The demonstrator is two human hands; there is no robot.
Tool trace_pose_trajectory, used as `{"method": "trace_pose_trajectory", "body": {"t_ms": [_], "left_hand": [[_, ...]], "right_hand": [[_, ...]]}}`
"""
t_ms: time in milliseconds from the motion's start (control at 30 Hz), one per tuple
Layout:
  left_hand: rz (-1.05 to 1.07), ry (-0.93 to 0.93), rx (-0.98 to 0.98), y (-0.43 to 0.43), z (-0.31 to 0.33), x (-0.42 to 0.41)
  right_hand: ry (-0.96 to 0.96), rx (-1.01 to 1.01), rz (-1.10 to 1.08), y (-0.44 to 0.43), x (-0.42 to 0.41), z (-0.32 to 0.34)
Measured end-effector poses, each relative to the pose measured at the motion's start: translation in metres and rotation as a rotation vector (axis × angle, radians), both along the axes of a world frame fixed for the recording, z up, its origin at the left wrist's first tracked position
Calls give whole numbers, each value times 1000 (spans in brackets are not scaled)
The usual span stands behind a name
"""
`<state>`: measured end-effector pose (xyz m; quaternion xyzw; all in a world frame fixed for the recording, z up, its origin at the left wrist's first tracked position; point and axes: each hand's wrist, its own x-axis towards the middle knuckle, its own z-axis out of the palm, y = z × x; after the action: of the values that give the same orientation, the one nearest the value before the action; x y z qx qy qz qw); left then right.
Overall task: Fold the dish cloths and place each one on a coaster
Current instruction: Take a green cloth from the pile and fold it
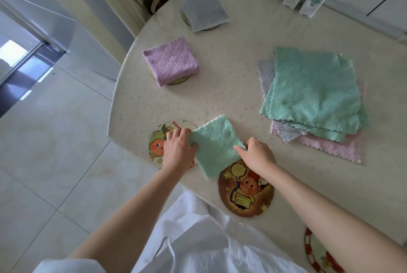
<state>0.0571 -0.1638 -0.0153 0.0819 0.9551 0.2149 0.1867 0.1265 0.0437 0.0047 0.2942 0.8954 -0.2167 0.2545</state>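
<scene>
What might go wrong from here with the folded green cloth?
1. The orange coaster and brown coaster seem to overhang the table edge; a nudge from the left hand or right hand may knock one off.
2. The green cloth is held between them, so it may land off-centre.

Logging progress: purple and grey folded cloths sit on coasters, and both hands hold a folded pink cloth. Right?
Head view: the left hand and right hand hold a folded green cloth, not pink. The purple cloth and grey cloth do sit on coasters.
</scene>
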Motion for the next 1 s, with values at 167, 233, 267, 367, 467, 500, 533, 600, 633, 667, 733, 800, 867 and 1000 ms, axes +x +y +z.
{"method": "trace_pose_trajectory", "body": {"t_ms": [167, 233, 267, 367, 467, 500, 533, 600, 633, 667, 733, 800, 867, 1000], "left_hand": [[182, -285, 36, 10, 9, -18], [188, -356, 44, 8, 12, -23], [183, -373, 63, 7, 12, -26], [182, -452, 208, 0, 21, -29], [307, -577, 459, -15, 31, -32], [378, -623, 569, -22, 34, -33], [436, -655, 658, -30, 37, -34], [513, -667, 742, -46, 41, -39], [538, -656, 760, -54, 42, -42], [564, -640, 769, -63, 41, -45], [624, -608, 772, -78, 37, -48], [668, -585, 740, -90, 32, -49], [686, -571, 696, -97, 27, -48], [707, -511, 604, -103, 19, -46]], "right_hand": [[-60, -254, -176, 7, -5, 7], [-79, -315, -186, 12, -4, 9], [-84, -351, -182, 14, -3, 9], [-68, -451, -240, 16, -1, 10], [28, -561, -315, 10, -2, 15], [53, -607, -341, 7, -3, 17], [71, -660, -370, 2, -5, 18], [89, -796, -431, -10, -9, 19], [83, -850, -450, -18, -12, 19], [72, -888, -454, -27, -15, 19], [59, -909, -457, -47, -20, 15], [60, -890, -466, -65, -24, 8], [59, -853, -462, -77, -24, 0], [75, -661, -352, -88, -19, -9]]}}
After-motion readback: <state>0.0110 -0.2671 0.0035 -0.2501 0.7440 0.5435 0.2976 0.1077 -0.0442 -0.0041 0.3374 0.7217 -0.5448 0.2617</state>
